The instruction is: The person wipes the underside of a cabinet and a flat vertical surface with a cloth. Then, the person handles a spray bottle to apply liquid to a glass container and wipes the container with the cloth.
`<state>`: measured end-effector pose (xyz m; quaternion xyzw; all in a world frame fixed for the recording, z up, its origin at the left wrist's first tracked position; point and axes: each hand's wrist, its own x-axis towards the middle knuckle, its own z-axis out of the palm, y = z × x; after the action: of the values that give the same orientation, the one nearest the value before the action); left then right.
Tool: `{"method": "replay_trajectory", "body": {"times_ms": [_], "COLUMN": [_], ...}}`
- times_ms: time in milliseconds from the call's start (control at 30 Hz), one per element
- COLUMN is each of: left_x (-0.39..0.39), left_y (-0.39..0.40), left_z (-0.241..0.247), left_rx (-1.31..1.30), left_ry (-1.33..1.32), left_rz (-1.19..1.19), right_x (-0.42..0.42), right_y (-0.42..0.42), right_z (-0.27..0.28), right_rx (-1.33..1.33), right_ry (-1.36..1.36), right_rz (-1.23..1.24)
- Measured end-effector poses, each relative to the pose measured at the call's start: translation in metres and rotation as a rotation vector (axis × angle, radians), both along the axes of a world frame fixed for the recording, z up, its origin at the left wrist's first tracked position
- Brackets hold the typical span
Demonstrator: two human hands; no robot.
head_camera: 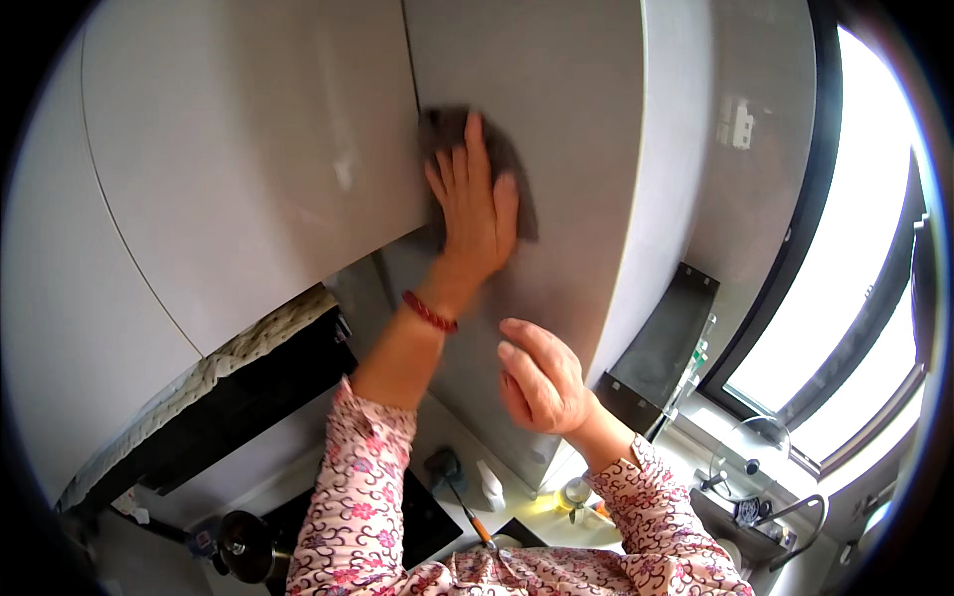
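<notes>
Flat fingers of my left hand [477, 201], with a red bracelet [429, 312] at the wrist, press a dark grey cloth [516, 160] against a glossy cabinet side panel [574, 141]. The cloth sits by the inner corner where this panel meets the wall cabinet door [298, 127]; its middle is hidden under the hand. Lower and to the right, my right hand [544, 380] hangs in front of the panel, fingers loosely curled with nothing visible in them.
A range hood [253, 395] with a quilted cover [276, 328] is at lower left, above a pot [246, 547] and black cooktop [428, 521]. A white bottle [490, 484] and an orange-handled tool [479, 527] lie below. Right are a dark rack [663, 335], window [857, 223], glass lid [753, 447] and faucet [812, 514].
</notes>
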<state>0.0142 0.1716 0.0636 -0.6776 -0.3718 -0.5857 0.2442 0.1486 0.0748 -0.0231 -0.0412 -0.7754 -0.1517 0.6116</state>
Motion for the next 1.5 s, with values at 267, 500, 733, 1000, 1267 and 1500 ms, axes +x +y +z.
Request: {"method": "replay_trajectory", "body": {"times_ms": [267, 500, 733, 1000, 1267, 1500], "left_x": [0.044, 0.069, 0.082, 0.048, 0.057, 0.078], "left_y": [-0.036, -0.053, -0.073, -0.085, -0.107, -0.138], "left_z": [0.216, 0.108, -0.017, -0.111, -0.087, -0.075], "left_rx": [0.311, 0.501, 0.25, -0.05, -0.143, -0.447], "left_ry": [0.117, 0.616, 0.638, 0.902, 0.775, 0.497], "left_rz": [0.056, -0.039, 0.061, -0.176, -0.53, -0.841], "right_x": [0.033, 0.036, 0.045, 0.058, 0.065, 0.079], "right_y": [-0.022, -0.022, -0.049, -0.063, -0.072, -0.092], "right_z": [-0.014, -0.062, -0.083, -0.071, -0.076, -0.046], "right_rx": [-0.091, -0.648, -0.825, -1.177, -1.481, -1.605], "right_ry": [0.249, 0.604, 0.686, 0.808, 0.857, 0.877], "right_rz": [-0.107, 0.585, 0.594, 0.631, 0.963, 1.226]}}
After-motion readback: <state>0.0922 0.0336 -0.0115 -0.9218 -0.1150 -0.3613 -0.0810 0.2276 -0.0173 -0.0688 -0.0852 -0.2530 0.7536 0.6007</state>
